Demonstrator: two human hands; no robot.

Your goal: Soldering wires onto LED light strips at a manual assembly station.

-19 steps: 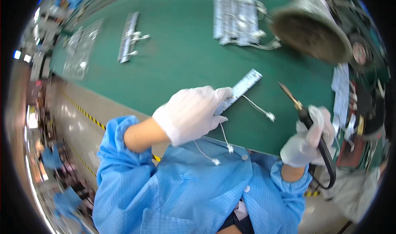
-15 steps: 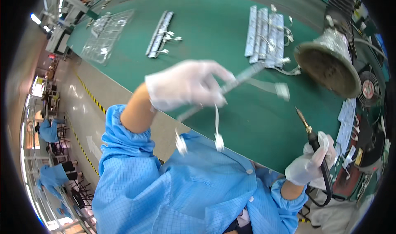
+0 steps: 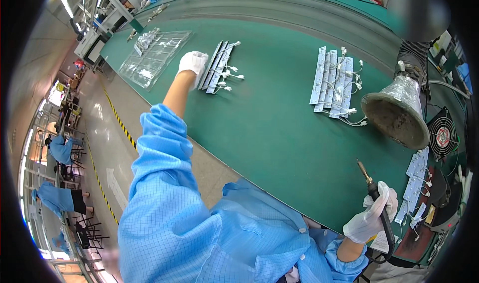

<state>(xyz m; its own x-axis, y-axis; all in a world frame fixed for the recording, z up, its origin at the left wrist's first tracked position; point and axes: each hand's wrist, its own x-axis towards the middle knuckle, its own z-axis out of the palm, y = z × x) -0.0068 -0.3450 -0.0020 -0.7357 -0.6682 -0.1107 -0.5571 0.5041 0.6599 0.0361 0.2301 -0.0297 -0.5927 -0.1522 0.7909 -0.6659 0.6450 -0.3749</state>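
In a white glove, my left hand (image 3: 193, 63) is closed at the outer edge of the left group of narrow circuit board strips (image 3: 218, 67). It seems to grip the leftmost strip, though its fingertips are partly hidden. White wire leads with connectors stick out to the right of these strips. My right hand (image 3: 371, 213), also gloved, grips a soldering iron (image 3: 375, 193) low on the right. The iron's bare tip points up and to the left above the green table, apart from any board.
Another group of wired board strips (image 3: 332, 83) lies right of centre, beside a funnel-shaped fume hood (image 3: 396, 113). A small fan (image 3: 442, 136) and more board pieces (image 3: 414, 183) are at the right. A clear plastic tray (image 3: 154, 58) lies far left on the green table (image 3: 269, 128).
My left hand has carried a wired board strip from the middle to the left group, far left. My right hand still holds the soldering iron in about the same place. The view has shifted.
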